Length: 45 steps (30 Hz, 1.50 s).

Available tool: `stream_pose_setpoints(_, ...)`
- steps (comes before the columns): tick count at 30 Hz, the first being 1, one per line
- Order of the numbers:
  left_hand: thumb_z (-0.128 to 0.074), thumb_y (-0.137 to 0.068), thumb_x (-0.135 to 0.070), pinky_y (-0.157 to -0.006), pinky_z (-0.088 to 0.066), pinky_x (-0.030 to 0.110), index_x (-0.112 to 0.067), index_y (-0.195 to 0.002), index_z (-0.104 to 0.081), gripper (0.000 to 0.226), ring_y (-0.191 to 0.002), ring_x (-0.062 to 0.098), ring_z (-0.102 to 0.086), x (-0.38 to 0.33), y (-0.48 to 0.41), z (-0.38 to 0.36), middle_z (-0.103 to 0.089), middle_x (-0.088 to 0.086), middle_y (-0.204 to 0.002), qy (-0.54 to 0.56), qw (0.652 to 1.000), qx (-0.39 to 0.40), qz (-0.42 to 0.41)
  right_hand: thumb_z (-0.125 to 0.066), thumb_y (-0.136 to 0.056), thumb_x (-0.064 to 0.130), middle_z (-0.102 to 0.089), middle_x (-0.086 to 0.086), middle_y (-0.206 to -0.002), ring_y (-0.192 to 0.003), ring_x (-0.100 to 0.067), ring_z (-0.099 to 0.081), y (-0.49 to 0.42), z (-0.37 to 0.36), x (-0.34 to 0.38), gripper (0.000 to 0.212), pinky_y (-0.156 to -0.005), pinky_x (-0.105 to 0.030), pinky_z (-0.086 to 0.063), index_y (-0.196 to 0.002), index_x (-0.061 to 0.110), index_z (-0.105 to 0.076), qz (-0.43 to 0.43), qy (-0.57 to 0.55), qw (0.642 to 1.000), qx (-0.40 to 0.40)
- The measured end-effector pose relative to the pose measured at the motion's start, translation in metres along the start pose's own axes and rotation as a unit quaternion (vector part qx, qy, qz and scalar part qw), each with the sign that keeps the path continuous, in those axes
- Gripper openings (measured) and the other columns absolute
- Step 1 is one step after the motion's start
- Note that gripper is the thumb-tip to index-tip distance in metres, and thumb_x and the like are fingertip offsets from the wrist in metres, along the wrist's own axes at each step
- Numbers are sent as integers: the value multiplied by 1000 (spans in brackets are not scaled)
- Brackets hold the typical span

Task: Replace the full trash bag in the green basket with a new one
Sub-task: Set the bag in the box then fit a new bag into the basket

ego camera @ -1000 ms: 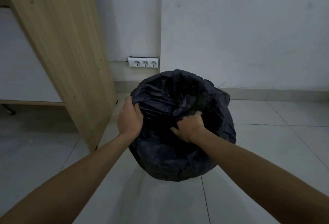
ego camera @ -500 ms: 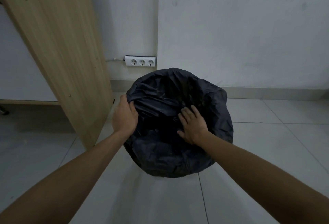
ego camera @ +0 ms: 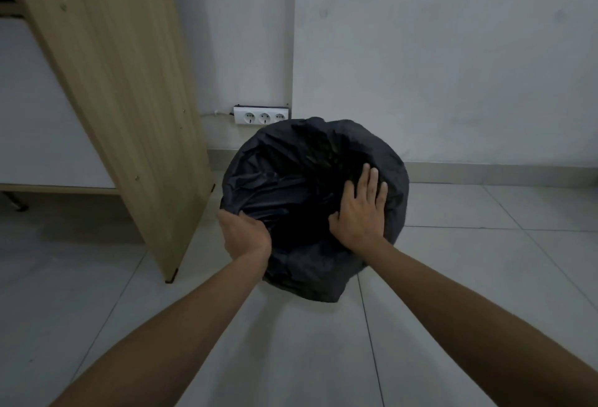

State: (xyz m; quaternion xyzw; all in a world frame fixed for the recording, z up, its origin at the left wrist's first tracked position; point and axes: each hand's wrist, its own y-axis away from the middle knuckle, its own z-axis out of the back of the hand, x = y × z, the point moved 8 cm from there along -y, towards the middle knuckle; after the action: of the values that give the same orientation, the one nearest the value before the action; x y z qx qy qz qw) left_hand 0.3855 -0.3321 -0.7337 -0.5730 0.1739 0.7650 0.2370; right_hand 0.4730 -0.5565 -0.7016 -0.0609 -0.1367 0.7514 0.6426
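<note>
Trash bag (ego camera: 307, 274): black plastic, on the tiled floor (ego camera: 485, 261) just in front of the wall (ego camera: 453, 50), near a leaning wooden panel (ego camera: 129, 99) on its left. A white power strip (ego camera: 261, 115) is on the wall behind it. The plastic hangs down the outside almost to the floor, so the green basket is fully hidden and its presence under the bag is inferred.

Left hand (ego camera: 246, 235): at the near-left rim, fingers curled round a fold of the plastic and gripping it.

Right hand (ego camera: 359, 212): on the near-right side of the mouth, palm down on the plastic. Its fingers (ego camera: 369, 180) are straight and spread, pressing and not pinching anything.

Inside of the mouth is dark, and no contents can be made out. Whether this is the full bag or the fresh one cannot be told.

Step, as judged: work at the rim, one hand anchoring the edge while the other flattens or slides plastic along it. That fits either freeing the folded-over lip or seating it.

Next move, as judged:
- If it is coming off, the right hand needs to close on the lip opposite the left. Both edges then gather toward the middle before any lift.
- If it is going on, the flat hand smooths round the rim while the left keeps tension.

Thin plastic is likely to slip or tear under a one-sided pull.
</note>
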Motion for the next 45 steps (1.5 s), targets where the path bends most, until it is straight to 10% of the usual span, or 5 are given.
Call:
stream_pose_setpoints(18, -47, -98, -35, -115, -21, 51, 0, -149, -18, 68, -147, 35, -17, -27, 36, 20, -13, 21, -160, -104, 986, 5, -132, -39, -100, 12, -62, -18, -110, -98, -38, -62, 8, -8, -37, 32, -82, -45, -48, -131, 6, -42, -240, -363, 898, -69)
stream_pose_setpoints(22, -53, -92, -27, -118, -16, 57, -9, -138, -48, 50, -150, 34, -16, -79, 62, -27, -23, 17, -160, -340, 694, 68, -631, -40, -101, 14, -53, -9, -86, -83, -34, -59, 9, -8, -39, 21, -68, -36, -39, -120, 4, -44, -224, -363, 900, -87)
stream_pose_setpoints(29, -6, -86, -80, -116, -8, 64, -24, -155, -27, 91, -150, 34, -14, 7, 0, -65, -18, 10, -163, -741, 409, 260, -466, -41, -102, 13, -52, -6, -87, -78, -30, -55, 11, -2, -39, 27, -68, -35, -39, -128, 5, -44, -167, -355, 915, -98)
stream_pose_setpoints(39, 22, -82, -68, -94, -36, 63, -35, -156, -16, 90, -146, 30, -25, 26, -11, -49, -23, 3, -162, -799, 358, 325, -358, -41, -103, 18, -62, -12, -90, -78, -31, -60, -3, 2, -19, 35, -70, -43, -52, -136, 9, -41, -85, -340, 932, -89)
stream_pose_setpoints(45, -37, -100, -47, -101, -32, 48, -19, -117, -61, 40, -112, 28, -56, -2, 15, -61, -63, 7, -120, -638, 563, 309, -425, -41, -102, 16, -55, -6, -84, -72, -27, -53, -12, 7, -15, 32, -65, -36, -41, -133, 9, -43, -61, -308, 945, -95)
